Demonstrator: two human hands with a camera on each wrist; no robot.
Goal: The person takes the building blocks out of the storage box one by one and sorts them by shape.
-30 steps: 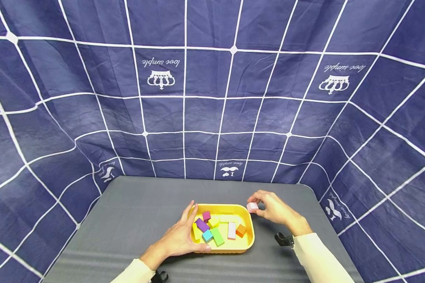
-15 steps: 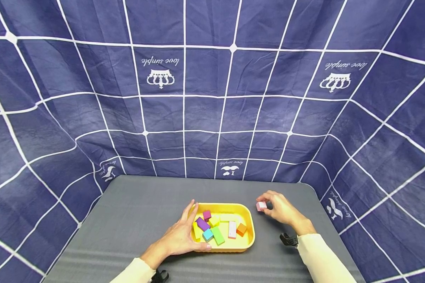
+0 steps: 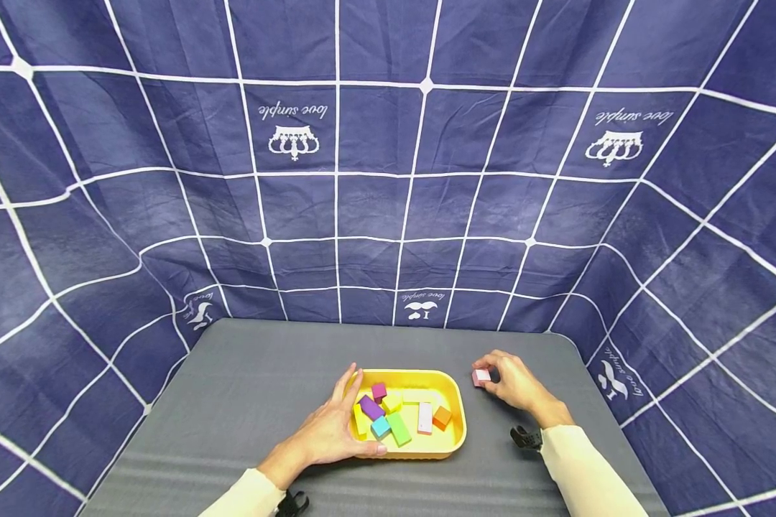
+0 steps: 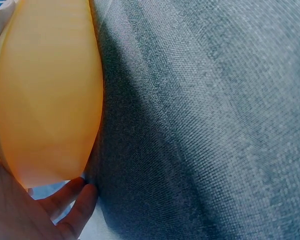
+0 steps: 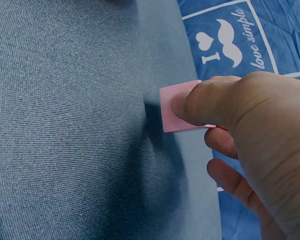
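Note:
A yellow plastic tub [image 3: 420, 454] stands on the grey table, several coloured blocks lying inside. My left hand [image 3: 326, 434] grips its left end, thumb along the near rim and fingers at the far side. In the left wrist view the tub's outer wall [image 4: 50, 90] fills the space between thumb and fingers. To the right of the tub, my right hand [image 3: 514, 384] pinches a pink block [image 5: 182, 107] between thumb and fingers. The block is close over the table, its shadow falling beside it in the right wrist view. My lower right fingers are loosely curled beneath the thumb.
Inside the tub are a green block [image 3: 399, 429], a blue block [image 3: 381, 428], a purple block [image 3: 371, 408], an orange block [image 3: 442, 417], a pale pink block [image 3: 425, 418] and yellow ones. A blue checked cloth [image 3: 375, 208] hangs behind and at both sides of the grey table [image 3: 265, 373].
My right hand has moved right, away from the tub's right rim, carrying the pink block, then slowed over the table. The left hand keeps its hold on the tub.

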